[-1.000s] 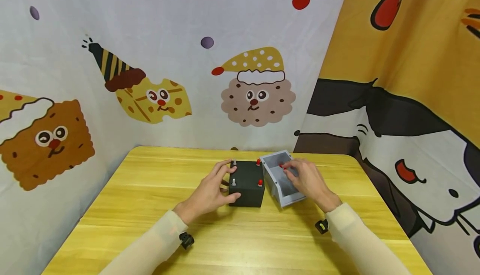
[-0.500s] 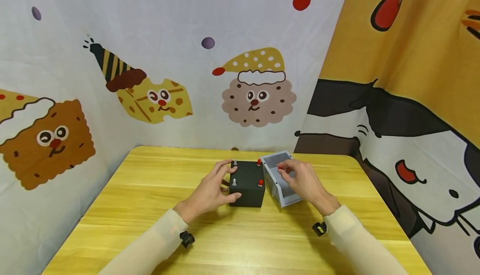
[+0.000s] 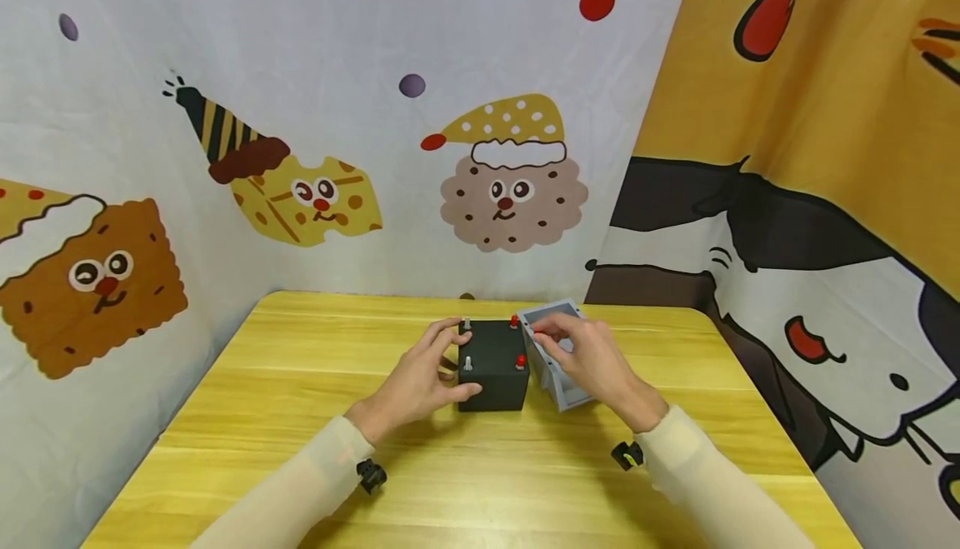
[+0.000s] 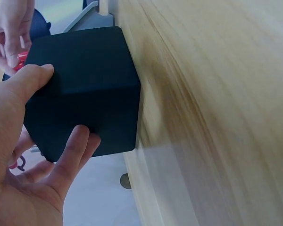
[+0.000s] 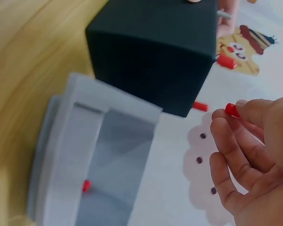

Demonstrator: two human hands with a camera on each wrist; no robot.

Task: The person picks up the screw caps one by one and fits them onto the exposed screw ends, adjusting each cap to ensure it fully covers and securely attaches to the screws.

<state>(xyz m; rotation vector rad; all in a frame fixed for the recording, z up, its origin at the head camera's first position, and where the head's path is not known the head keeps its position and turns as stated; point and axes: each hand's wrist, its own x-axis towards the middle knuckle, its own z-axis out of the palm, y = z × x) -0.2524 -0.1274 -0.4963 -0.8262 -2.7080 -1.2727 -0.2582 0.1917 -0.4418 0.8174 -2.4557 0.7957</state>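
1. Grey bin [image 5: 61, 160], just beside the black box [image 3: 491, 389]: could shift if knocked by the right hand [image 3: 592, 357] above it.
2. Black box: left hand [image 3: 416, 378] holds it, fingers spread; slack grip could allow twisting.
3. Red cap [image 5: 232, 109], pinched in right thumb and finger: scant contact, might slip.

Black box [image 3: 492, 344]: left hand [image 3: 412, 384] blocks left, grey bin [image 3: 550, 381] right; 4 posts [image 3: 521, 361] jut from top; passage along front.

The right hand [image 3: 592, 360] partly hides the grey bin [image 3: 552, 379] in the head view.
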